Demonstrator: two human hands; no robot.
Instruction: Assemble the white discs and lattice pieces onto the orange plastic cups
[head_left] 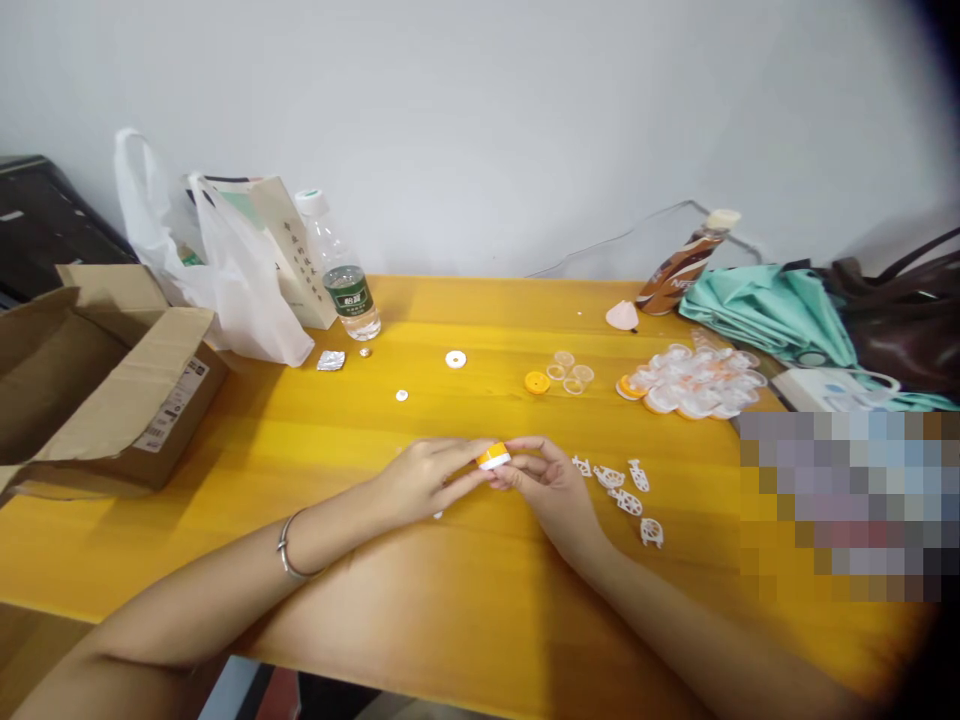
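Observation:
Between both hands, just above the table, is a small round plastic piece [493,457], orange on one side and white on the other. My left hand [439,474] pinches it from the left, thumb below and fingers above. From the right, my right hand [546,480] has its fingers closed on the same piece. Several white openwork plastic parts [624,500] lie to the right of my right hand. Beyond the hands are an orange disc [537,382], several clear plastic rings [572,373], a white ring [456,359] and a small white disc [402,396].
An open cardboard box [112,400] stands at left, near a white plastic bag [240,290] and a water bottle [349,290]. Crumpled foil [331,361] lies before them. At right are bagged orange-and-clear pieces [690,380], a brown drink bottle [681,268] and a green umbrella [776,310].

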